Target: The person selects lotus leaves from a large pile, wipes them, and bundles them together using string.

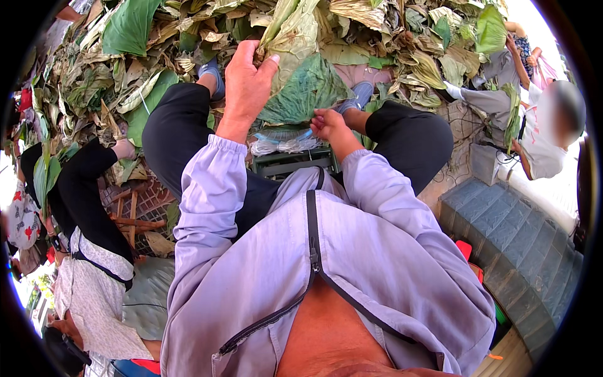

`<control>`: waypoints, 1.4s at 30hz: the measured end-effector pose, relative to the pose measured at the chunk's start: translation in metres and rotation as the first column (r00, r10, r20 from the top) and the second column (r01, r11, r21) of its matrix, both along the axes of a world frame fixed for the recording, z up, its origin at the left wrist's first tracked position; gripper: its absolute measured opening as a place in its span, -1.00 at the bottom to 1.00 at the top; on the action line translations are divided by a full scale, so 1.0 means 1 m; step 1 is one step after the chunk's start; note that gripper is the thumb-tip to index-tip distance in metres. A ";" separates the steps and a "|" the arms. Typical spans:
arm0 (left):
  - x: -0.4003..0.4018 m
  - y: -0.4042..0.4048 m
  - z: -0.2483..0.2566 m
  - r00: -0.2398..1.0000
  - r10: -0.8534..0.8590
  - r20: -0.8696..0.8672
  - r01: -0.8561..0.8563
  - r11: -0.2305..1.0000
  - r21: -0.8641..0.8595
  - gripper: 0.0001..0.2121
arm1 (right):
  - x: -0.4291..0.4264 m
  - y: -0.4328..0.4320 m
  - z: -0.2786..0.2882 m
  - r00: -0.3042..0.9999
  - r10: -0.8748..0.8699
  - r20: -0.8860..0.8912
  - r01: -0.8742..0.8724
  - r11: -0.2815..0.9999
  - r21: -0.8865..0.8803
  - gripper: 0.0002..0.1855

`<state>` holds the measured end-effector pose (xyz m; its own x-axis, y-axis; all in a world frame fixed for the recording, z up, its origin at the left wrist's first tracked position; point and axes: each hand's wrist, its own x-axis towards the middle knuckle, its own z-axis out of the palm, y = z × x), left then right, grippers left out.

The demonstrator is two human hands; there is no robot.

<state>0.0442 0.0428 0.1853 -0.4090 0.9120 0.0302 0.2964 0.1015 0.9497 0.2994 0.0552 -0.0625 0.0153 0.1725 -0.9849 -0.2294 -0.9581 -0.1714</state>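
My left hand (249, 87) grips a pale, wilted folded leaf (296, 40), likely lotus, with the thumb on top and the other fingers mostly hidden. Below it hangs a dark green crumpled leaf (306, 89), spread between my knees. At that leaf's lower right edge, my right hand (328, 125) pinches the rim between thumb and fingers. Just under the leaf, a bundle of white string (282, 146) lies on a dark green plastic crate or stool (294, 162), close to my lap.
A deep heap of dry and green leaves (85, 89) spreads ahead and to both sides. One person (94, 282) sits at my left beside a wooden frame (134, 217). Another person (541, 127) handles leaves at the right, near a grey tiled step (509, 235).
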 end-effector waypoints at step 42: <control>0.029 -0.017 -0.038 0.933 -0.065 -0.353 0.106 0.990 0.097 -0.71 | -0.017 0.026 0.192 0.937 0.349 -0.038 -0.221 0.670 0.708 -0.86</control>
